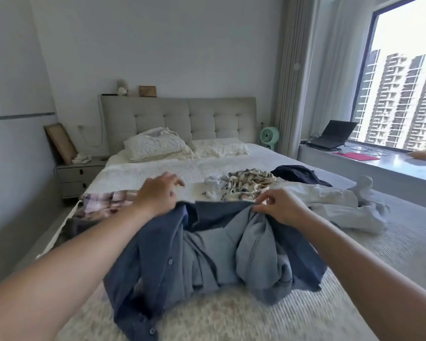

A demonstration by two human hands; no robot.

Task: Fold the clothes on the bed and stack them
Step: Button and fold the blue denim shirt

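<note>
Count of clothing on the bed (305, 316): one blue shirt (207, 254) in front of you, one pink checked garment (103, 203) at the left edge, one small white piece (213, 184), one cream and dark checked garment (251, 183), one dark navy garment (300, 174) and one white garment (330, 205) spread to the right. Six pieces in all, none of them folded. Two pillows (158, 143) lie at the headboard (177, 116).

Your left hand (158, 193) grips the far edge of the blue shirt on its left side, fingers partly extended over the cloth. Your right hand (278, 205) pinches the same far edge on its right side, thumb and fingers clamped on the fabric. The shirt is lifted at that edge and bunched below it. Its long axis runs from you toward the headboard; a row of buttons shows down its left side. Which end is the collar cannot be determined.

The surface is a pale ribbed bedspread. Room: white walls, one nightstand (79, 173) left of the bed, one green fan (269, 136) right of the headboard, curtains (295, 70), a large window (403, 82) facing tower blocks, and one open laptop (330, 134) on the sill.
</note>
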